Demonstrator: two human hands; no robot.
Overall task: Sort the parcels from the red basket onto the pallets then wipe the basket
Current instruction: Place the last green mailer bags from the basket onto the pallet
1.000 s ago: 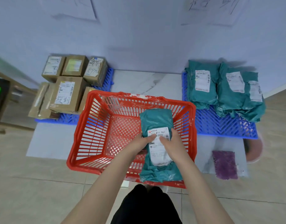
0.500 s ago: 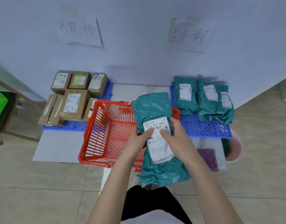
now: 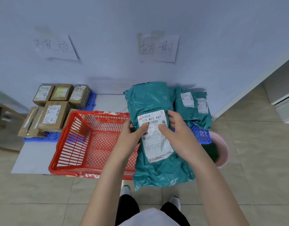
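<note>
A teal plastic parcel (image 3: 154,101) with a white shipping label is held up above the right side of the red basket (image 3: 78,137). My left hand (image 3: 132,136) grips its left edge, thumb on the label. My right hand (image 3: 176,129) holds its right edge, thumb also on the label. The basket sits on the floor and shows nothing inside. Behind it on the left, a blue pallet (image 3: 91,98) carries several brown cardboard boxes (image 3: 54,115). On the right, another blue pallet (image 3: 200,134) carries teal parcels (image 3: 192,105), partly hidden by the held one.
A pink basin (image 3: 222,149) with something dark green in it stands on the floor at the right, beside the right pallet. Two handwritten paper signs (image 3: 158,48) hang on the wall above the pallets. A white cabinet (image 3: 282,98) stands at the far right.
Both hands have lifted the teal parcel up out of the basket and carried it higher and to the right. The view has tilted up, showing the wall signs.
</note>
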